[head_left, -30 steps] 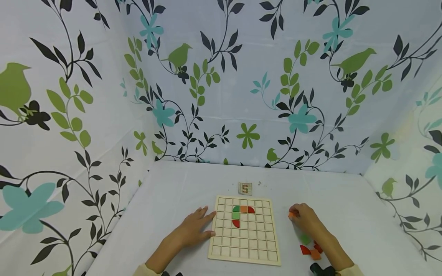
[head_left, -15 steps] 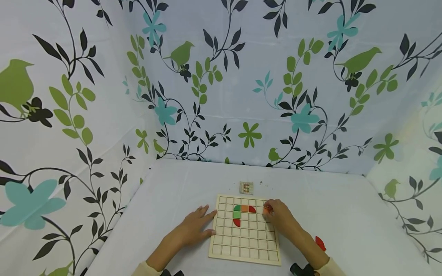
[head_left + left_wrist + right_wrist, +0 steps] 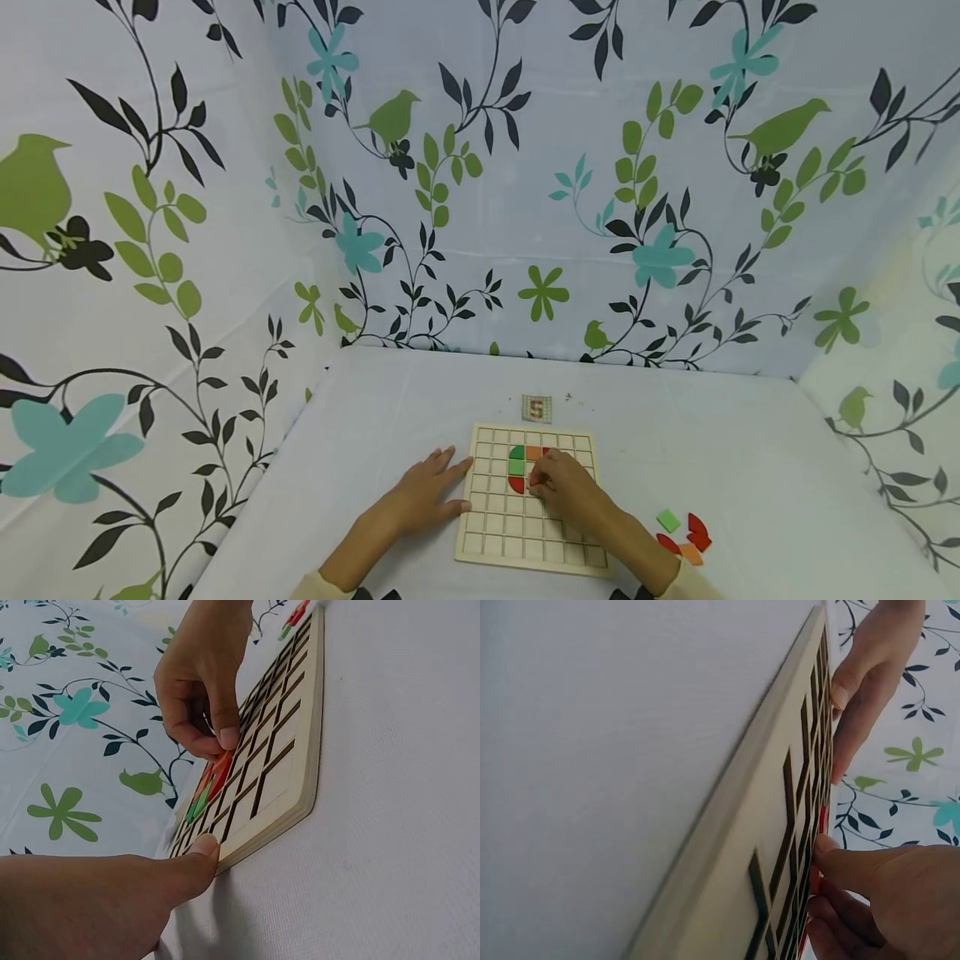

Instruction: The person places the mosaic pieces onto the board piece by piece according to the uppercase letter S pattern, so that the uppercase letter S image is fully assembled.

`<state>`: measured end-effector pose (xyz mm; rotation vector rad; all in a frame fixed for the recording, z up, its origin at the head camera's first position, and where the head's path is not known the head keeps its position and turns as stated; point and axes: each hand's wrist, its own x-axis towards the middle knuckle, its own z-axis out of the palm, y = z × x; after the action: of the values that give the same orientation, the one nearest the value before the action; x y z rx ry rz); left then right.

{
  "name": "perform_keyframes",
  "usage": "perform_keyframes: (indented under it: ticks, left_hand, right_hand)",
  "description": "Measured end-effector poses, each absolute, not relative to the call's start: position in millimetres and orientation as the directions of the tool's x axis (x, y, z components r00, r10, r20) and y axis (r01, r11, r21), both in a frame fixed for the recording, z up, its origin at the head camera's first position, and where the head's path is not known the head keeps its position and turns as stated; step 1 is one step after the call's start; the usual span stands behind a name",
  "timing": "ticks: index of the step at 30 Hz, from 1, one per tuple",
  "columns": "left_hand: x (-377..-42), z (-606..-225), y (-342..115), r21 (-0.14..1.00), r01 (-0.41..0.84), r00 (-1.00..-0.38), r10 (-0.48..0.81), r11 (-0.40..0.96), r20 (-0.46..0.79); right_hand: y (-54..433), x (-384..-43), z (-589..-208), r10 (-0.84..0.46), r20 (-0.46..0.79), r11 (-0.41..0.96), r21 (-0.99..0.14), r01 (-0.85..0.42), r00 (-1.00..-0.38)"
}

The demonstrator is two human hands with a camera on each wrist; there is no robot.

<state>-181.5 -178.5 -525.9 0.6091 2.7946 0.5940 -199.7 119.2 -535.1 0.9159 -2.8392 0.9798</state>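
A pale wooden grid board [image 3: 495,525] lies on the white table. In its upper cells sit a dark green quarter-round tile [image 3: 516,452], an orange square tile [image 3: 533,452], a light green square tile [image 3: 517,467] and a red quarter-round tile [image 3: 516,484]; another red one is mostly hidden by my right hand [image 3: 567,490]. Over the cell right of the lower red tile, that hand pinches an orange tile [image 3: 223,758] between thumb and fingers, close to the board. My left hand [image 3: 427,493] lies with fingers spread, thumb and fingertips at the board's left edge.
Right of the board lie loose tiles: a green square [image 3: 668,521], an orange one [image 3: 691,553] and several red ones [image 3: 698,527]. Beyond the board's far edge is a small card [image 3: 536,408] with an S-like figure. Patterned cloth [image 3: 480,250] rises behind and beside the table.
My right hand has carried the orange tile leftward from the table on the right to the board's upper middle. The loose tiles are uncovered again. My left hand has stayed at the board's edge.
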Motion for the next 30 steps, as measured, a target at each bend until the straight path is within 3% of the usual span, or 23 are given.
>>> perform_keyframes:
  ticks: [15,26,30]
  left_hand:
    - [-181.9,-521.8,-178.4,0.436,0.351,-0.888,0.443,0.828,-0.126]
    - [-182.4,-525.8,-177.6,0.438,0.366,-0.884,0.454,0.821,-0.112]
    - [-181.5,-526.1,-177.7,0.439,0.358,-0.885,0.449,0.824,-0.12]
  right_hand:
    - [122.4,-195.2,-531.3,-0.538,0.185,0.646,-0.536,-0.543,-0.822]
    - [135.4,-189.1,-535.7,-0.541,0.271,0.672,-0.43,-0.603,-0.796]
    - [152.9,-187.8,-529.4,-0.481,0.216,0.716,-0.463,-0.523,-0.85]
